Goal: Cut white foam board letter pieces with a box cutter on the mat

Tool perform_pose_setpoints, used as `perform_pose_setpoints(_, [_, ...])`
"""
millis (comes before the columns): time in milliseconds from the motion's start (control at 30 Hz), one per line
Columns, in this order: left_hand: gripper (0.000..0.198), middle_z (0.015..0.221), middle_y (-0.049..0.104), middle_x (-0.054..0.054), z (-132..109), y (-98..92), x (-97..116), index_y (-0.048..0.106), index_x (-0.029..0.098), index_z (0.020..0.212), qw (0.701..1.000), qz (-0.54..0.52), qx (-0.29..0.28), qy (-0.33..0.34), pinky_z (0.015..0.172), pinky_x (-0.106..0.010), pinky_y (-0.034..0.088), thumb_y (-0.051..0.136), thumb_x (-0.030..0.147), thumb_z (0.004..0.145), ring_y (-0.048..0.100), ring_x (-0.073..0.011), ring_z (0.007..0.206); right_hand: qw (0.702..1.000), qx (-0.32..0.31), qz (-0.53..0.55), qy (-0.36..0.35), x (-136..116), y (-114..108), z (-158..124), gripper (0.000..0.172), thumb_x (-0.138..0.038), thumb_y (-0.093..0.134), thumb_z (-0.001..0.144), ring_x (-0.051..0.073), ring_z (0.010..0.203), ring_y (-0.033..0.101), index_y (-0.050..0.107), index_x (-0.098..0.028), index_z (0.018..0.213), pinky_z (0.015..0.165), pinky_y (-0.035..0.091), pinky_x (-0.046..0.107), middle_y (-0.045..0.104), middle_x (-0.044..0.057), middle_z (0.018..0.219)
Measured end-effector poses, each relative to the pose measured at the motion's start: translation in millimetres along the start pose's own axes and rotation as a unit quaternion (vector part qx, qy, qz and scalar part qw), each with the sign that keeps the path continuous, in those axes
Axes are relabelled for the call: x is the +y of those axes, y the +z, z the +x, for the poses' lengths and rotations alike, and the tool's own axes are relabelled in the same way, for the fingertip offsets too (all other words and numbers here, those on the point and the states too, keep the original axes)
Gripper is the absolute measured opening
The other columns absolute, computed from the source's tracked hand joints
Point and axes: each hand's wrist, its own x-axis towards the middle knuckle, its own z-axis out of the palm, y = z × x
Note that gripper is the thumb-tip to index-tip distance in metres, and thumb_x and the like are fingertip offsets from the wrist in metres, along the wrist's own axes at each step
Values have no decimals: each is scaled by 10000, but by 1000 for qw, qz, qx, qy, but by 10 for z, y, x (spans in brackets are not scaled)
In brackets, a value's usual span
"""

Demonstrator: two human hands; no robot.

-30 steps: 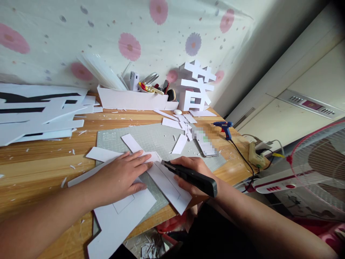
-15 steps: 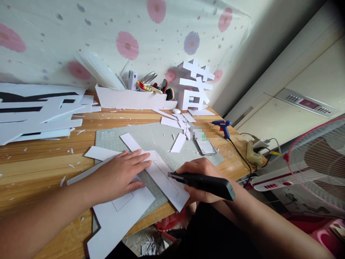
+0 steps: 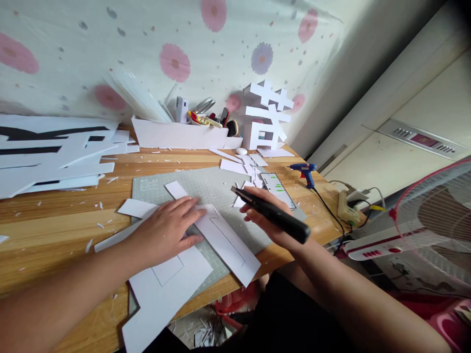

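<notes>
My left hand lies flat with fingers stretched out, pressing a white foam-board cutout onto the grey cutting mat. Pencil lines mark the board. My right hand is closed round a black utility knife, held above the mat to the right of the board, its tip pointing up and left toward small white offcuts. A phone with a lit screen lies just beyond the knife.
A white tray of tools stands at the back by a white foam character. Stacked white boards fill the left. A blue glue gun, its cable and a power strip sit at the right edge; a fan stands beyond.
My right hand lifted the knife off the near end of the board and moved it up and away over the mat. My left hand stayed pressed on the board.
</notes>
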Motion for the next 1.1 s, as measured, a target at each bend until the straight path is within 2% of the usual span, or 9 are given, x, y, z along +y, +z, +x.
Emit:
perform_pose_setpoints(67, [573, 1601, 558, -192, 32, -22, 16, 654, 204, 1432, 1000, 8, -5, -23, 1166, -617, 474, 668, 548, 975, 495, -438, 1482, 1000, -12, -19, -15, 81, 147, 45, 432, -362, 668, 992, 195, 878, 751, 605, -245, 1403, 810, 614, 344, 780, 65, 1032])
perform_pose_setpoints(167, [513, 1527, 634, -146, 76, -94, 23, 680, 207, 1381, 999, 7, -25, -34, 1117, -571, 516, 700, 469, 941, 567, -407, 1370, 999, -28, -41, -7, 132, 307, 96, 364, -353, 632, 998, 200, 871, 744, 624, -215, 1335, 801, 603, 341, 771, 78, 1022])
perform_pose_setpoints(400, [337, 1239, 733, -76, 86, -126, -97, 679, 248, 1279, 997, -71, -10, 27, 1015, -450, 520, 687, 253, 942, 619, -307, 1175, 995, -71, -62, 30, 153, 535, 119, 368, -341, 655, 951, 197, 840, 704, 631, -226, 1301, 812, 583, 349, 744, 54, 1004])
perform_pose_setpoints(500, [272, 1138, 729, -55, 63, -114, -130, 673, 237, 1162, 994, -85, 32, 60, 951, -418, 499, 750, 175, 909, 616, -288, 1097, 996, -72, -43, 34, 190, 571, 118, 379, -354, 681, 932, 202, 859, 694, 631, -240, 1290, 824, 580, 365, 733, 41, 1015])
perform_pose_setpoints(600, [226, 1130, 712, -42, 28, -165, -108, 608, 227, 1086, 984, -75, 114, 117, 914, -393, 465, 749, 144, 931, 596, -264, 1031, 996, -56, 49, 45, 228, 578, 124, 394, -342, 735, 904, 205, 878, 695, 628, -263, 1276, 848, 582, 383, 726, 40, 1027])
perform_pose_setpoints(700, [127, 1185, 686, -62, -12, -280, -46, 543, 220, 1075, 971, -40, 178, 154, 934, -410, 433, 644, 167, 1020, 571, -264, 1031, 979, -21, 190, 71, 224, 584, 139, 424, -333, 832, 840, 204, 912, 692, 635, -288, 1214, 851, 576, 375, 713, 23, 1033])
perform_pose_setpoints(800, [29, 1211, 674, -71, -47, -409, 13, 530, 228, 1085, 967, -17, 196, 164, 953, -430, 408, 533, 256, 1093, 567, -276, 1059, 952, -4, 288, 105, 149, 594, 145, 447, -353, 908, 772, 193, 914, 668, 652, -286, 1133, 823, 553, 348, 707, 3, 1031])
perform_pose_setpoints(1000, [388, 1256, 712, -74, -71, -574, 56, 548, 219, 1331, 969, 19, 180, 167, 981, -432, 346, 433, 519, 1115, 545, -301, 1125, 906, 3, 391, 160, -75, 607, 103, 505, -359, 955, 732, 188, 977, 686, 640, -277, 1118, 913, 535, 354, 747, 6, 1143])
perform_pose_setpoints(1100, [426, 1200, 753, -44, -70, -599, 61, 564, 243, 1363, 970, 21, 176, 165, 945, -432, 309, 422, 556, 1112, 550, -302, 1076, 895, 3, 418, 159, -121, 639, 87, 483, -332, 949, 735, 193, 1000, 703, 643, -272, 1104, 946, 540, 363, 764, 5, 1140])
